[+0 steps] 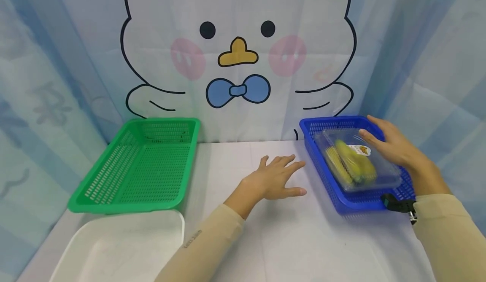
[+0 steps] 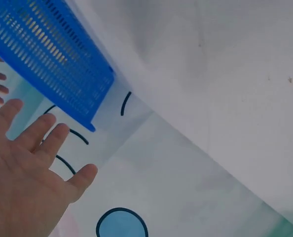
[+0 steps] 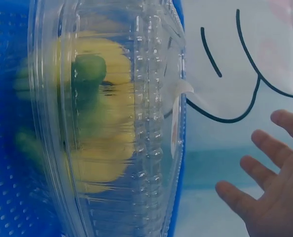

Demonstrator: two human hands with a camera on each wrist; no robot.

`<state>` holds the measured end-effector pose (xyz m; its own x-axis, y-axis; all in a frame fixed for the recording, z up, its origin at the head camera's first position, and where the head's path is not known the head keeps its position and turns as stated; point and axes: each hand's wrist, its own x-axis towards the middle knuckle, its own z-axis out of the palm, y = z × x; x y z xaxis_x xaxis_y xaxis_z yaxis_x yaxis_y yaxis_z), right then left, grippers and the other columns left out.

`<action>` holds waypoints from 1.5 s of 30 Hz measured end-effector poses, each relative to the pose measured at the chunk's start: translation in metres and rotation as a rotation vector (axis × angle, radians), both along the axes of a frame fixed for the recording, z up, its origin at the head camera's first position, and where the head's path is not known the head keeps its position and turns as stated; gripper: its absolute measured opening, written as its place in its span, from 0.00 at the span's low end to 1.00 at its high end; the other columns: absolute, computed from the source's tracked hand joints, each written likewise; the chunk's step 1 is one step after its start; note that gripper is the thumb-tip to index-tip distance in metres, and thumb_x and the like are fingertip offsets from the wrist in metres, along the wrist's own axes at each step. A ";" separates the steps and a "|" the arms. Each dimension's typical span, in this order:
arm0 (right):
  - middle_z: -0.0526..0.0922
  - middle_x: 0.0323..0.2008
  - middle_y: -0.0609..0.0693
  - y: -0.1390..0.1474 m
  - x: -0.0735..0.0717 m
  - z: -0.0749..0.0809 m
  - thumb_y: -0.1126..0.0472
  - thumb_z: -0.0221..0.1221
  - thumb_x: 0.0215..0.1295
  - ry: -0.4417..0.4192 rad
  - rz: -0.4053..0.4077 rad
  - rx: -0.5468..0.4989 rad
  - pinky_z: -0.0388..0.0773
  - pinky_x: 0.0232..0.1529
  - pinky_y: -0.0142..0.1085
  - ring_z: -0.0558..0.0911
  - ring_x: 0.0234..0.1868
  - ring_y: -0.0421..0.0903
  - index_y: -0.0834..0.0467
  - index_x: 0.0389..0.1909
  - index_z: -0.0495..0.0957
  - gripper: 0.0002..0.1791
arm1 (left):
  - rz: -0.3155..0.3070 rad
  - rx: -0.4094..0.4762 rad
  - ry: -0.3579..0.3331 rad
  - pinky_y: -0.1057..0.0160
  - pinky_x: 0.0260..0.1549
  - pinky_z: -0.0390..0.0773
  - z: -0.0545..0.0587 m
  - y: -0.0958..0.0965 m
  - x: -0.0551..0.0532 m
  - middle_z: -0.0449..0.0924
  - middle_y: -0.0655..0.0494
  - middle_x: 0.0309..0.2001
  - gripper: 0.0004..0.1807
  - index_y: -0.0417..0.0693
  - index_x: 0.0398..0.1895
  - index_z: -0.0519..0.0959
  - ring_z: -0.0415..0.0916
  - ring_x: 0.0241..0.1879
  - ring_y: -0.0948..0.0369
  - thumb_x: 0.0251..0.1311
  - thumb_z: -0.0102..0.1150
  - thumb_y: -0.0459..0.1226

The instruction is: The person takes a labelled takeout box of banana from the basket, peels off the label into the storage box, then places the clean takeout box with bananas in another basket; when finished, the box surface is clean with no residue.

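Observation:
A clear plastic box lies a little tilted in the blue basket. Through its lid show yellow and green pieces like corn and fruit, and a white sticker is on top. My right hand is over the basket's right side by the box, fingers extended. In the right wrist view that hand is spread and appears apart from the box. My left hand hovers over the table left of the blue basket, its fingers spread and holding nothing.
A green basket stands at the back left. In front of it is a white tub, cut off by the lower edge. Behind the white table hangs a curtain with a cartoon print.

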<state>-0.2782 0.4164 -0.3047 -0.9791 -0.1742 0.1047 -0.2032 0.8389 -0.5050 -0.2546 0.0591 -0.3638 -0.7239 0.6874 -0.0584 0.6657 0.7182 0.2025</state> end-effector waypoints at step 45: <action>0.36 0.77 0.79 0.058 -0.002 -0.049 0.39 0.39 0.83 -0.338 0.001 -0.169 0.49 0.64 0.78 0.41 0.74 0.83 0.68 0.81 0.34 0.46 | -0.036 0.252 -0.022 0.41 0.69 0.63 -0.030 0.068 -0.019 0.47 0.63 0.82 0.36 0.72 0.78 0.62 0.48 0.80 0.58 0.71 0.41 0.69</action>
<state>-0.2800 0.4744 -0.3536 -0.9632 -0.1829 -0.1968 -0.0021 0.7376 -0.6753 -0.2732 0.1274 -0.3936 -0.6994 0.7073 0.1025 0.6832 0.6195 0.3865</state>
